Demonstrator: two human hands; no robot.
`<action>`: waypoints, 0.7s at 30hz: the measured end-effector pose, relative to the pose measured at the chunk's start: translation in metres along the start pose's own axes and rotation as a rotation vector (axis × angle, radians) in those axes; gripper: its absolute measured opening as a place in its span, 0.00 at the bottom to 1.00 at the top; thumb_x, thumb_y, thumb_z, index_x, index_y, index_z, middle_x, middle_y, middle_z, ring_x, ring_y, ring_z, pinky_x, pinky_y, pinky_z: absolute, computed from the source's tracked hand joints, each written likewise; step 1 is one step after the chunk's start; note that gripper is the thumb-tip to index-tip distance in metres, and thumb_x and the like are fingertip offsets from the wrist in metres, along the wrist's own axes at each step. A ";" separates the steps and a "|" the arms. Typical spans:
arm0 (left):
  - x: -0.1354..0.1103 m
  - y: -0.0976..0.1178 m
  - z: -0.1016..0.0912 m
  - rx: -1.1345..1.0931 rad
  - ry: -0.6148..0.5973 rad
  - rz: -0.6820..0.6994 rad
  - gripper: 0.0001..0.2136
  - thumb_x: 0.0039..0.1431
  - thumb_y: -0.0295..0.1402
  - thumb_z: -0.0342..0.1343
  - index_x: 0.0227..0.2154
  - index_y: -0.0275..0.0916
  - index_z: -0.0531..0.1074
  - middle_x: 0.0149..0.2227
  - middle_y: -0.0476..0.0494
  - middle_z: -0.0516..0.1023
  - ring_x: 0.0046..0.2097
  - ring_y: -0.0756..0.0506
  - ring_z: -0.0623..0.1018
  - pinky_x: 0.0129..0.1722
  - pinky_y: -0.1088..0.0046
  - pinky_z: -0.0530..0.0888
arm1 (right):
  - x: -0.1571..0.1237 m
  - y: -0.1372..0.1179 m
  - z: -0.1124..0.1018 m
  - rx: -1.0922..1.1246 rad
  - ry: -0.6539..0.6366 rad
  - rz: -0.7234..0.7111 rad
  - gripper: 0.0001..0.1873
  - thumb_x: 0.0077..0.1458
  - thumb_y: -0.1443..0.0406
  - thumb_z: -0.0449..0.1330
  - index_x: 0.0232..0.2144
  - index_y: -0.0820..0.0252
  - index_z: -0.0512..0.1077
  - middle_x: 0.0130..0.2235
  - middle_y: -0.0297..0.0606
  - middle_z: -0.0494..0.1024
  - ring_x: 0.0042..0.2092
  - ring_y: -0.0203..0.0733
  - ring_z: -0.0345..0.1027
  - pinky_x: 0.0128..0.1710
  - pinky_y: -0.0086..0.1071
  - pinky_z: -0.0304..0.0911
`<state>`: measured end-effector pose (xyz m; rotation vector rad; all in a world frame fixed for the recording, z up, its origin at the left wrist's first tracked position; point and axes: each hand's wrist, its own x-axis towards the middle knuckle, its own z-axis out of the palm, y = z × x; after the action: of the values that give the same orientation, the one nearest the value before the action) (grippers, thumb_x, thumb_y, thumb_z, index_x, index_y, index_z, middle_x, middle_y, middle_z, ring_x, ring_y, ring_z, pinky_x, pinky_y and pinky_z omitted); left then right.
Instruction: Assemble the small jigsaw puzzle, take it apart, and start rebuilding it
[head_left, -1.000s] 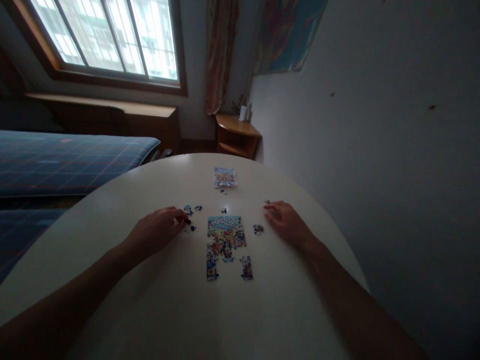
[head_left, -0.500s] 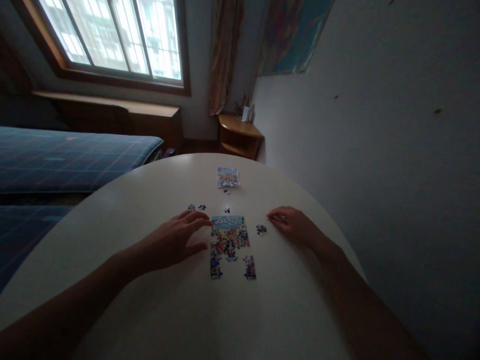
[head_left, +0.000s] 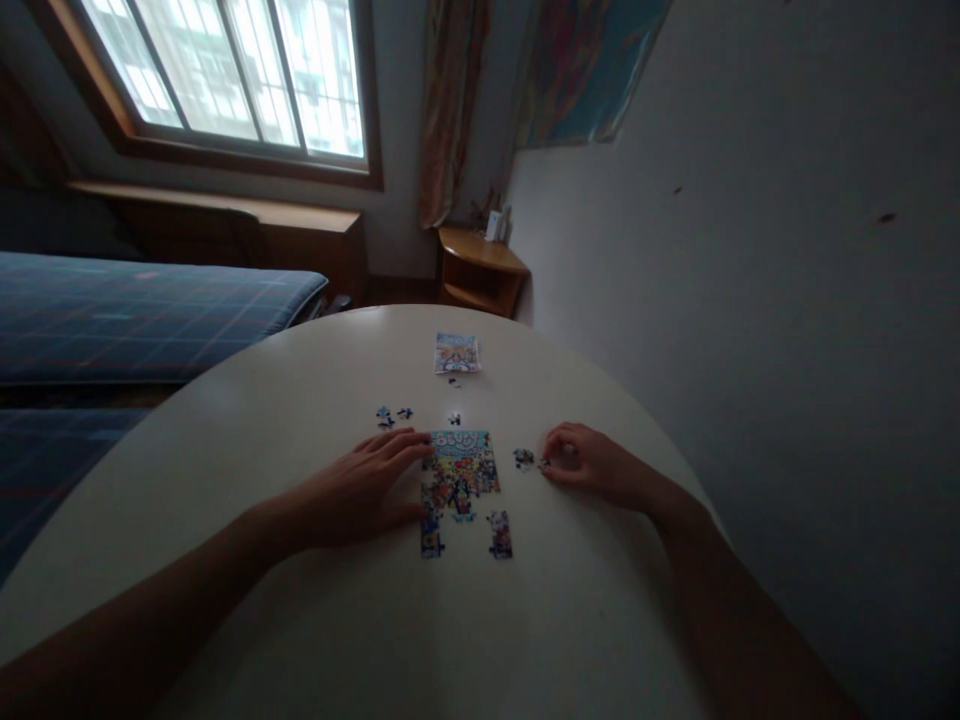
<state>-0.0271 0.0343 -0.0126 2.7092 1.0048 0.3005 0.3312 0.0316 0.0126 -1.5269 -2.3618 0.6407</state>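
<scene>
A partly assembled colourful jigsaw puzzle lies flat on the round white table. My left hand rests flat with fingers stretched out, its fingertips touching the puzzle's left edge. My right hand sits to the right of the puzzle with fingers curled, pinching a small dark puzzle piece against the table. A small cluster of pieces lies just left of that hand. A separate assembled strip lies below the puzzle's right side.
Loose pieces lie at the puzzle's upper left, one more piece sits above it. A small reference picture lies at the table's far side. A blue plaid bed is at left, a wooden corner shelf and wall beyond.
My left hand moved right from the loose pieces to the puzzle's left edge and flattened. My right hand slid towards me and curled onto a piece near the small cluster.
</scene>
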 end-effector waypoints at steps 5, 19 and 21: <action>0.001 -0.001 0.001 -0.015 0.033 -0.010 0.26 0.64 0.48 0.53 0.60 0.43 0.62 0.64 0.39 0.65 0.64 0.38 0.65 0.63 0.55 0.63 | -0.003 -0.007 0.000 0.148 -0.039 0.075 0.05 0.53 0.64 0.62 0.33 0.59 0.73 0.34 0.37 0.78 0.34 0.39 0.70 0.36 0.32 0.63; 0.012 0.041 0.003 -0.509 0.194 -0.151 0.05 0.62 0.31 0.55 0.37 0.40 0.76 0.32 0.49 0.80 0.31 0.50 0.77 0.33 0.75 0.72 | 0.015 -0.085 0.065 0.382 0.201 -0.089 0.05 0.53 0.63 0.68 0.34 0.56 0.77 0.31 0.32 0.81 0.32 0.35 0.74 0.35 0.28 0.66; 0.012 0.041 0.002 -0.562 0.178 -0.148 0.06 0.61 0.31 0.55 0.38 0.39 0.76 0.31 0.48 0.80 0.30 0.50 0.77 0.32 0.76 0.72 | 0.017 -0.087 0.069 0.391 0.222 -0.101 0.04 0.53 0.64 0.67 0.33 0.56 0.78 0.31 0.31 0.82 0.33 0.35 0.74 0.35 0.28 0.66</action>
<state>0.0076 0.0119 -0.0009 2.1203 0.9786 0.6895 0.2242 0.0013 -0.0050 -1.2310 -1.9913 0.8060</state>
